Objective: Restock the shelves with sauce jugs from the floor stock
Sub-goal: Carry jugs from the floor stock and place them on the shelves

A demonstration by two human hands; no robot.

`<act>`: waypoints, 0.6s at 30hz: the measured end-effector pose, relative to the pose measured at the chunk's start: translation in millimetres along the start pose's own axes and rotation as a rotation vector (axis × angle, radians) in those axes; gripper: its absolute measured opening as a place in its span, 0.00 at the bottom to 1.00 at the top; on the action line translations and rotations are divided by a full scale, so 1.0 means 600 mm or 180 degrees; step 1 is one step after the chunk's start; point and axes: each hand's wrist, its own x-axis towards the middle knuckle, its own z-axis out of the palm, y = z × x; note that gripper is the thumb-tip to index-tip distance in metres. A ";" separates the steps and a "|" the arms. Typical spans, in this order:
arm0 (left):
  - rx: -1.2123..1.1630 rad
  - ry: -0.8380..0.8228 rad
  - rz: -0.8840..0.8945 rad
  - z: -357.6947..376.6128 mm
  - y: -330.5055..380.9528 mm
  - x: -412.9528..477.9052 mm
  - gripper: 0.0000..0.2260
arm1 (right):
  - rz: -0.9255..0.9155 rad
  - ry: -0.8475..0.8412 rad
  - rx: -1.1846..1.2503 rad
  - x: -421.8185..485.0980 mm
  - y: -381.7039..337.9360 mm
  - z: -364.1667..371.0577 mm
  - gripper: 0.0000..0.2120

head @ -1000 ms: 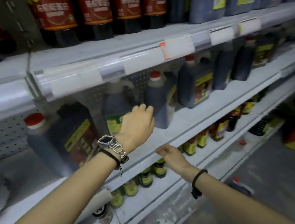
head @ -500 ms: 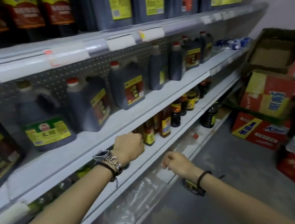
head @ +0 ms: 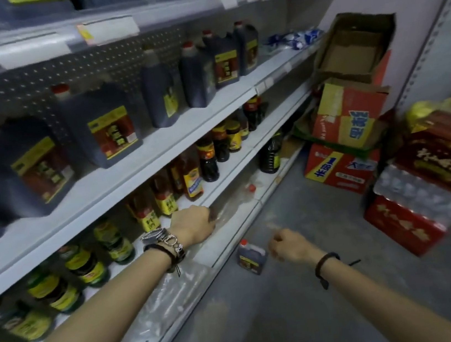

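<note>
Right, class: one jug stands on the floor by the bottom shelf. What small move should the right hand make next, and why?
Probably lower the right hand a little to the left and grip the floor jug near its cap: that hand hovers empty beside it, and the jug shelf above shows bare space.

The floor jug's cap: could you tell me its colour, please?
The cap is red; head view.

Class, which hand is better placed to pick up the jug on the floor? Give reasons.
Right. The right hand hangs just beside the jug, holding nothing; the left hand is up at a shelf edge, farther from it.
</note>
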 end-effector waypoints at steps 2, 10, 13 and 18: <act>0.0002 -0.0093 0.0044 0.009 0.015 0.035 0.13 | 0.0122 -0.0013 -0.0168 0.018 0.031 -0.010 0.11; 0.0054 -0.0525 0.0182 0.049 0.038 0.225 0.16 | 0.0567 -0.0005 -0.0535 0.157 0.091 -0.072 0.09; 0.0073 -0.0617 0.0219 0.055 0.036 0.300 0.16 | 0.0643 0.0021 -0.0486 0.223 0.090 -0.100 0.13; 0.0189 -0.0699 0.0358 0.070 0.036 0.411 0.15 | 0.0714 0.0049 -0.0360 0.317 0.089 -0.128 0.13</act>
